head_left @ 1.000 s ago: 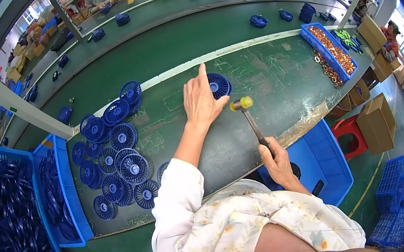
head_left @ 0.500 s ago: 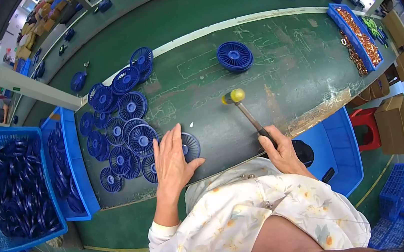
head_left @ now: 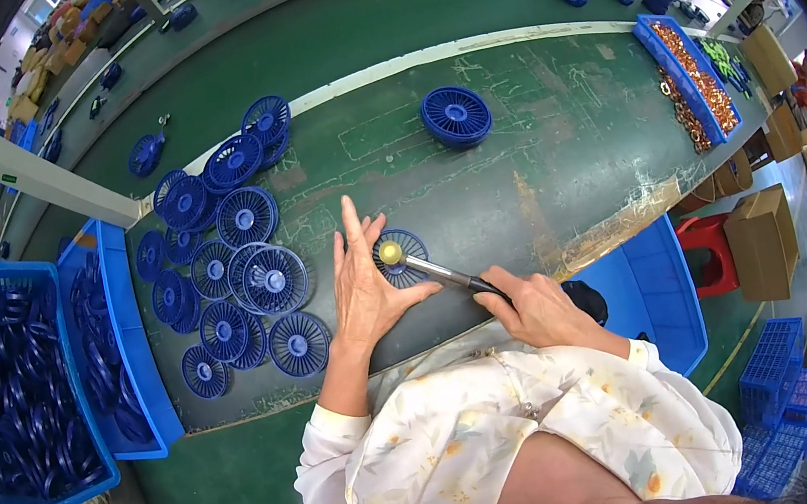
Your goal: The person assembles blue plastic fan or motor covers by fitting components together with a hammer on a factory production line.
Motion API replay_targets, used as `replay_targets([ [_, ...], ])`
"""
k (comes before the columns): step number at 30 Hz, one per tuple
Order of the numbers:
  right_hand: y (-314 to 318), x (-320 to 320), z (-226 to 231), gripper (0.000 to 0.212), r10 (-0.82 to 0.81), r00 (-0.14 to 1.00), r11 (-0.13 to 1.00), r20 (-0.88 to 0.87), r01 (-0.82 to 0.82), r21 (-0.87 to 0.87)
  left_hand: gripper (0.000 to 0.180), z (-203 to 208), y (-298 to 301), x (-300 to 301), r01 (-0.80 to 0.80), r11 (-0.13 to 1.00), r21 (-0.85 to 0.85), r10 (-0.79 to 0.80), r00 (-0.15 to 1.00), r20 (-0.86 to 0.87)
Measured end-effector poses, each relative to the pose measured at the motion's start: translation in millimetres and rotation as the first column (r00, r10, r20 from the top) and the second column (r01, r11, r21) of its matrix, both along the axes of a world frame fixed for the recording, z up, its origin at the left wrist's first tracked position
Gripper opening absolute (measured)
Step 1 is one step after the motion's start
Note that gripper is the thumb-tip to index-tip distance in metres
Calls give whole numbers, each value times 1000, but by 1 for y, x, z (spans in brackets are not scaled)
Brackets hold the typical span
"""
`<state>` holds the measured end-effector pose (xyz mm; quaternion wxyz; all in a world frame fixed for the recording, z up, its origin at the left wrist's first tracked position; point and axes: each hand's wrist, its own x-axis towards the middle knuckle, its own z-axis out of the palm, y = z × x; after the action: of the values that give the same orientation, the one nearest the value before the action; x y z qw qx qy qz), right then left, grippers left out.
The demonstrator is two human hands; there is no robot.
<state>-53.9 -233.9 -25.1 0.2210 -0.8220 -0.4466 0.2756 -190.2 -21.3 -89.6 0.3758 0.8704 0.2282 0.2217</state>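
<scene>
In front of me a round blue slatted plastic cover [head_left: 411,241] lies flat on the green worktable. My left hand [head_left: 365,292] rests at its left side, fingers apart and pointing away from me, thumb reaching along the near rim. My right hand [head_left: 528,305] is wrapped round the dark handle of a hammer [head_left: 441,272]. Its yellow head is over the middle of the cover; whether it touches cannot be made out. Left of my hands several like covers [head_left: 299,344] lie in overlapping groups. A small stack of covers [head_left: 456,116] sits farther off.
At the left stand a blue crate [head_left: 88,391] and a blue bin [head_left: 147,354] of dark blue parts. A long blue tray [head_left: 695,80] of copper-coloured pieces lies at the far right. Beyond the table's pale edge runs a green belt [head_left: 376,29]. A red stool [head_left: 706,255] stands right.
My right hand has swung the hammer left and down, bringing its head over the cover. My left hand has moved slightly up and right, uncovering more covers. The view has shifted slightly.
</scene>
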Motion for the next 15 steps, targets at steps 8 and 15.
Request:
replay_targets([
  [8,-11,6,-10,24,22,1000,998,6,-21,-60,148,7,-3,5,3,999,-36,-5,999,-34],
  [15,-37,17,-29,19,-317,913,759,-258,407,508,138,48,11,79,-20,993,115,-10,968,250],
])
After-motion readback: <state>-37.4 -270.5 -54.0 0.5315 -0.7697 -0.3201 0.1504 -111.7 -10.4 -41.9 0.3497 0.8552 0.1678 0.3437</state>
